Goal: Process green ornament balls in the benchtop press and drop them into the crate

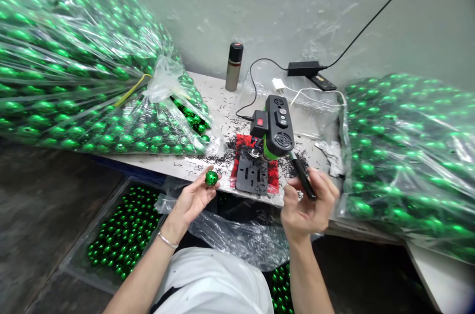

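Between the fingertips of my left hand [195, 199] is a shiny green ball [211, 178], held just off the table's front edge. My right hand [309, 202] grips the black handle of a slim tool [303, 175]; its pale tip points up toward a small black machine [280, 128] and is partly hidden there. This machine has round vents, a red switch and a green part below. Under it lies a dark slotted metal plate [252, 175] on a red mat [273, 175]. Small black shreds are scattered around the plate.
A large clear bag of green balls [74, 67] fills the left, another bag [404, 151] the right. Behind stand a bottle [234, 67] and a power adapter [305, 68] with cables. Crumpled tissue [331, 157] lies at right. A bin [76, 259] of green balls sits below left.
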The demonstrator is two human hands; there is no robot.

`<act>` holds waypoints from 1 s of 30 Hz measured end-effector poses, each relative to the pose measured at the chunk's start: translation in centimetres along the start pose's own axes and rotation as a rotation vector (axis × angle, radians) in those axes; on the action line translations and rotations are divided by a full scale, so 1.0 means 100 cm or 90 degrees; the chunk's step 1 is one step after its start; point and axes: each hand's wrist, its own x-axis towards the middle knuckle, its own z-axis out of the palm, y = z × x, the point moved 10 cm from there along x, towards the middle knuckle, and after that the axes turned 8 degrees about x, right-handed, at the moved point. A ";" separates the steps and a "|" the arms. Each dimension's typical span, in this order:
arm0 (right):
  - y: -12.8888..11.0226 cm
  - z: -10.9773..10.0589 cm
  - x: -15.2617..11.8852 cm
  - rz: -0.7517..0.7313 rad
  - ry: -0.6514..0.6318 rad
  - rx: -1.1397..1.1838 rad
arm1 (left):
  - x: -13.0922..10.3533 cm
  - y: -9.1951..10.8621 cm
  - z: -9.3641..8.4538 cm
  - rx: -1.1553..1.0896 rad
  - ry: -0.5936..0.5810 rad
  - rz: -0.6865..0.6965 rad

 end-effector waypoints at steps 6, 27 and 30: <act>0.006 0.001 -0.016 0.059 0.011 0.063 | 0.003 -0.016 0.007 -0.066 -0.009 -0.051; 0.000 0.006 0.006 -0.008 -0.065 0.031 | 0.032 -0.013 0.044 0.163 -0.024 0.076; -0.003 0.011 0.012 -0.023 -0.091 0.008 | 0.050 -0.010 0.052 0.363 0.033 0.165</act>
